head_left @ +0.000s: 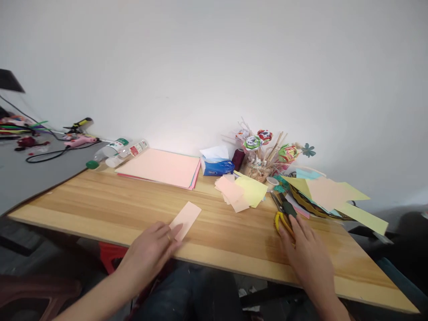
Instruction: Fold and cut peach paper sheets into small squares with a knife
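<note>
Left forearm [110,285] nearest, reaching in over the front edge of the wooden tabletop [117,205]. Left hand [154,245]: fingers close together at the near end of a pink paper strip [189,216], which lies slantwise by that edge; can't tell if they pinch it or just press. Right hand [309,254], well apart: fingers at the yellow-handled scissors [277,219], index by a dark green handle [289,208] alongside; blurred, can't tell how tight. Between the hands, farther back: overlapping pink paper pieces [230,191] and yellow ones [252,189]. Behind those, blue tissue pack [217,168], then jar of paper flowers [252,142]. Pink sheet stack [160,167] back left, two plastic bottles [129,154] beside it.
</note>
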Demonstrator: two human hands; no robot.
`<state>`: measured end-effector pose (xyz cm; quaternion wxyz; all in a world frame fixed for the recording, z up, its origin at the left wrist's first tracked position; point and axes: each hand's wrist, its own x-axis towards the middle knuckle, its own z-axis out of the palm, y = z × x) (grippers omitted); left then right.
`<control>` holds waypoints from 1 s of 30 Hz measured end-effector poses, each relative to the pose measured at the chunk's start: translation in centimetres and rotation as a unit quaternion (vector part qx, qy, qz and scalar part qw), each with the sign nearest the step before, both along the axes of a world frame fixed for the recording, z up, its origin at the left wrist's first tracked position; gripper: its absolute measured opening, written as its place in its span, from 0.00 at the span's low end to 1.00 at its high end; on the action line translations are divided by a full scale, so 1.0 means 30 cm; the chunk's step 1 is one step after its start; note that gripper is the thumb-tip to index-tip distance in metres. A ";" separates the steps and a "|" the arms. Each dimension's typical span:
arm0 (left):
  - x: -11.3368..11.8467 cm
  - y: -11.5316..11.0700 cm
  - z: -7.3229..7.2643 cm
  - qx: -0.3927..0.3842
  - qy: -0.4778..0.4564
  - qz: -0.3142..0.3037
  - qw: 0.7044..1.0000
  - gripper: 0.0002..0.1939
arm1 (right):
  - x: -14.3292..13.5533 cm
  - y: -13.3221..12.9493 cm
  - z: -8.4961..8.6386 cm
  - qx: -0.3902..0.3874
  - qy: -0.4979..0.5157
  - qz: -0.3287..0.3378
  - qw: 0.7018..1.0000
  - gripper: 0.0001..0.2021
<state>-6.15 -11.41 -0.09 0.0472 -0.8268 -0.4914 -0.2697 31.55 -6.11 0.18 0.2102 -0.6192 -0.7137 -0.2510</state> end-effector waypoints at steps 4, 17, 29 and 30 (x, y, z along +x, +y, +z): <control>-0.071 0.118 0.086 -0.040 -0.084 -0.061 0.994 0.17 | 0.021 0.063 -0.006 -0.023 -0.016 -0.041 0.999 0.19; -0.029 0.264 0.036 -0.156 0.076 -0.198 0.965 0.20 | 0.095 0.148 -0.006 -0.096 -0.088 -0.128 0.983 0.21; -0.018 0.232 0.045 -0.222 0.126 -0.186 0.949 0.44 | -0.057 -0.109 0.089 -0.053 0.020 -0.004 0.998 0.25; -0.022 0.231 0.049 -0.234 0.116 -0.193 0.946 0.44 | -0.079 -0.137 0.082 -0.067 0.046 0.046 0.996 0.26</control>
